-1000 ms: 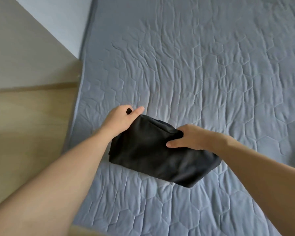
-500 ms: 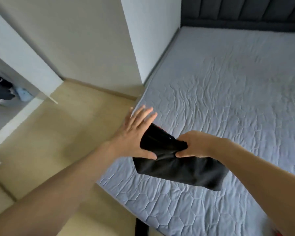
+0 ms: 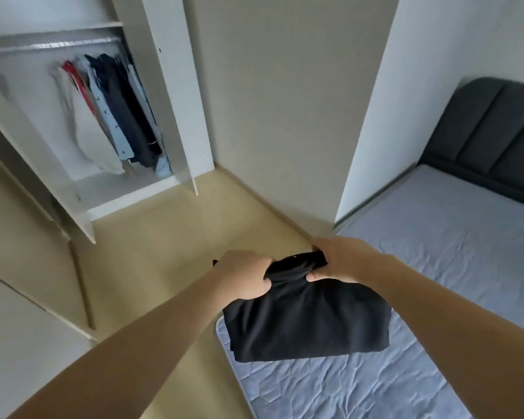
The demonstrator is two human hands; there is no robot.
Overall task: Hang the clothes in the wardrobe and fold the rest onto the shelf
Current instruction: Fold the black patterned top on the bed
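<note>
Both hands grip one folded black soft-knit garment [image 3: 307,322] by its bunched top edge: left hand [image 3: 244,278] and right hand [image 3: 338,261], fingers clamped on cloth. Bundle hangs limp, long axis crosswise, over near corner of grey quilted bed [image 3: 436,267]. Open white wardrobe [image 3: 170,95] lies ahead-left, nearer left hand; shelf carry likely next.
</note>
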